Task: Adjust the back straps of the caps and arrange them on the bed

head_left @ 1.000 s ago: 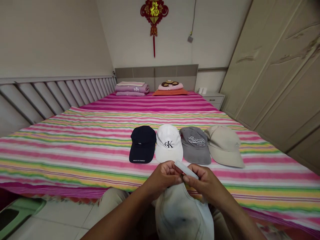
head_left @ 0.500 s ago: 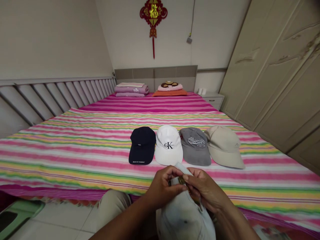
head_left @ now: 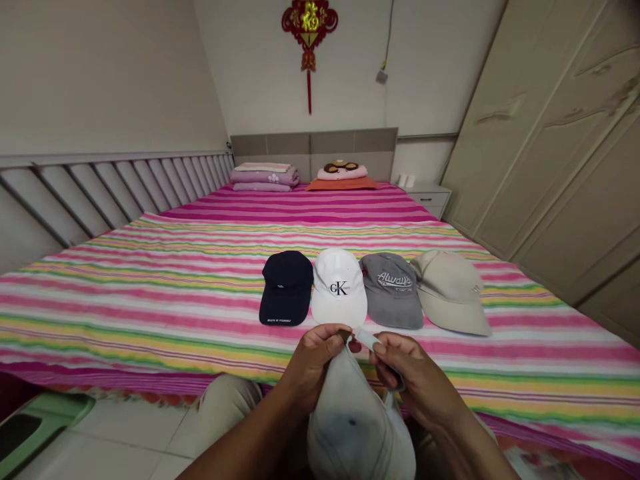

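A pale blue-grey cap [head_left: 357, 427] hangs between my hands at the bottom centre. My left hand [head_left: 317, 360] pinches the cap's edge by a small brass-coloured buckle [head_left: 344, 335]. Between finger and thumb, my right hand [head_left: 410, 373] holds the cap's light strap [head_left: 367, 339]. Beyond them, four caps lie side by side, brims toward me: navy [head_left: 286, 288], white with "GK" lettering [head_left: 339, 288], grey with "Always" lettering [head_left: 393, 290] and beige [head_left: 453, 292].
The caps rest on a striped bedspread [head_left: 150, 293]. Folded purple bedding [head_left: 265, 177] and a pink pillow [head_left: 343, 172] lie by the headboard. A green stool [head_left: 55, 420] stands at lower left, a wardrobe [head_left: 560, 147] at right.
My hands have moved slightly apart, my left hand a little up and left. The strap's end now shows between them, and the held cap has shifted slightly left.
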### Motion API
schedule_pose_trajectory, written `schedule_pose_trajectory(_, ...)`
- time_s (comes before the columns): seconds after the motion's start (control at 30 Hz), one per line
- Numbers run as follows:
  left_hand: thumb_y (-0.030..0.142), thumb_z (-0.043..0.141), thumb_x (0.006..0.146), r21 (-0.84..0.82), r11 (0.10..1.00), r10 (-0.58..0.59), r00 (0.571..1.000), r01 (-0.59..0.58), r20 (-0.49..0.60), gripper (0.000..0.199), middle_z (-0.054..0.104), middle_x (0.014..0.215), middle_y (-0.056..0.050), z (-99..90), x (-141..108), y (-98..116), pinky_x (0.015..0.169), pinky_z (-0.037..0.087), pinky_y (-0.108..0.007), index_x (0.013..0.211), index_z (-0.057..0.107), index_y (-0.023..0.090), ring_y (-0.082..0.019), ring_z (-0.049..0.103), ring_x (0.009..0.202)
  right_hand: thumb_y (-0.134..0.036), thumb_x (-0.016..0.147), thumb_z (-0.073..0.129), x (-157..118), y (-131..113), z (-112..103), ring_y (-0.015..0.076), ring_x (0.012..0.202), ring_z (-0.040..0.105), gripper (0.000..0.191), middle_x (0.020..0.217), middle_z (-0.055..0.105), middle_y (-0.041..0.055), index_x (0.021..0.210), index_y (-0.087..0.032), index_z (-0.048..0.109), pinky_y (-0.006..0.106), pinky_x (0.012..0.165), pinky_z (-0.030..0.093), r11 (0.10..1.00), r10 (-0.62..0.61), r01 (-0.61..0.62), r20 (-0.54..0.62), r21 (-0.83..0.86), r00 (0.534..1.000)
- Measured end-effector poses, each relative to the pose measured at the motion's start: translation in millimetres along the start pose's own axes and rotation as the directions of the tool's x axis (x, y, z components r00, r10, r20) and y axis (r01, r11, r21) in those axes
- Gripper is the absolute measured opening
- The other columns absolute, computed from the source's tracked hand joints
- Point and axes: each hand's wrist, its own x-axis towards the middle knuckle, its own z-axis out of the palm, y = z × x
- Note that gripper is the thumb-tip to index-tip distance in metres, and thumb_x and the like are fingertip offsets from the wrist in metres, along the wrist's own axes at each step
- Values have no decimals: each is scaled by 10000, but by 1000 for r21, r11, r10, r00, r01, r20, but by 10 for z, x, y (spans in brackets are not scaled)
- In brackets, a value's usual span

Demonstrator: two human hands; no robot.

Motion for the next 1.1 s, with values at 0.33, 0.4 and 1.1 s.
schedule_pose_trajectory(0.33,210,758,542,-93,996,6,999,-2,44,240,676,607,-42,28,-10,9,502,463,-179,744,665,121,-113,609,522,-352,661,621,3,46,39,40,360,229,264,352,377,-66,532,-136,540,218,411,146,989,75,-81,54,120,996)
schedule_pose_trajectory(0.4,207,763,533,-87,996,6,999,-3,35,252,675,603,-43,28,-12,4,494,464,-182,746,663,119,-113,606,507,-347,660,625,1,63,44,42,359,242,260,349,384,-62,530,-135,548,218,414,166,985,77,-87,72,148,994)
schedule_pose_trajectory(1.1,184,729,567,154,977,135,987,-148,91,227,580,680,0,-19,-24,6,575,380,-203,780,664,137,-82,513,599,-334,705,619,16,104,47,39,353,249,255,388,383,-79,588,-160,474,214,392,136,995,46,-54,90,84,995)
